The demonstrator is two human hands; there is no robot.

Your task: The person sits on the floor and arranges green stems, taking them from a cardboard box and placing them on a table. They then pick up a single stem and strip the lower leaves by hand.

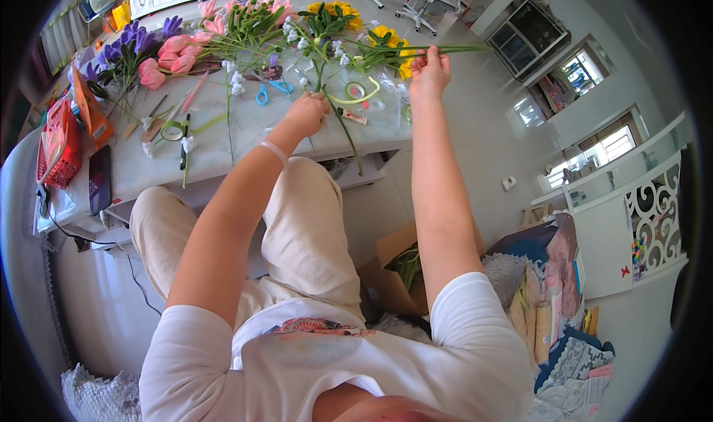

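Observation:
My left hand point(307, 113) is closed around a green stem point(348, 141) whose lower end hangs past the table's near edge. Sprigs of small white flowers point(302, 43) rise near the top of that stem; which of them belong to it I cannot tell. Over the table's right end, my right hand point(430, 75) pinches several long thin green stems point(459, 49) that stick out sideways to the right. Yellow flowers point(405, 60) lie just left of those fingers. Blue-handled scissors point(262, 94), a roll of green tape point(355, 91) and a small tube point(352, 116) rest near my left hand.
Purple flowers point(131, 43), pink tulips point(175, 54) and pink blooms point(273, 10) cover the marble-look table's point(250, 143) far side. At left are another tape roll point(171, 131), a phone point(100, 180), an orange packet point(91, 113) and a red basket point(62, 163). A cardboard box point(390, 280) stands on the floor.

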